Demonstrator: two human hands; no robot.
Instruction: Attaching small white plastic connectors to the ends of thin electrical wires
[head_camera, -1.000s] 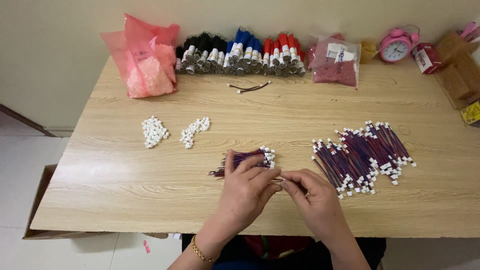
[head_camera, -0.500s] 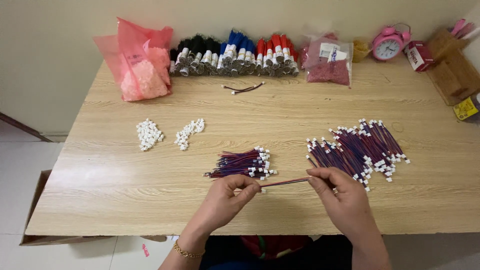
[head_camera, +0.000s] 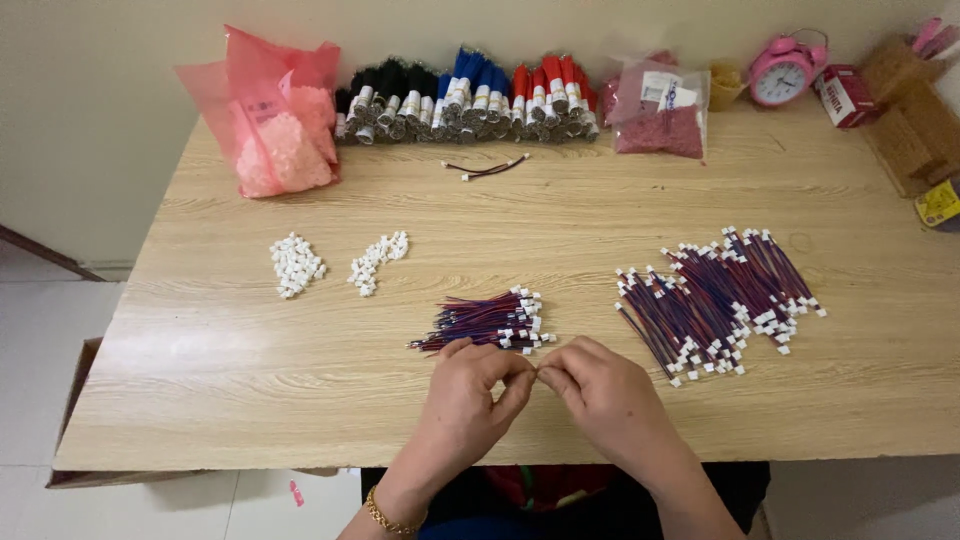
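Between my fingertips, near the table's front edge, something small is pinched, but the fingers hide it and I cannot tell what it is. My left hand (head_camera: 468, 392) curls thumb and forefinger nearly closed against the right hand (head_camera: 600, 395), whose fingertips meet them just as tightly; the two hands touch at the tips. Just above them, at twelve o'clock, lies a small bundle of red-and-blue wires (head_camera: 487, 323) with white connectors, almost touching my left knuckles. At two o'clock a larger heap of the same wires (head_camera: 715, 300) fans out, well apart. At ten o'clock sit two little piles of white connectors (head_camera: 297, 265), with bare wood between them and my hands. Along the table's (head_camera: 200, 380) far edge stand a pink bag (head_camera: 275, 125), rolled wire bundles (head_camera: 470, 100), a pink alarm clock (head_camera: 781, 72). Open room runs left along the near edge.
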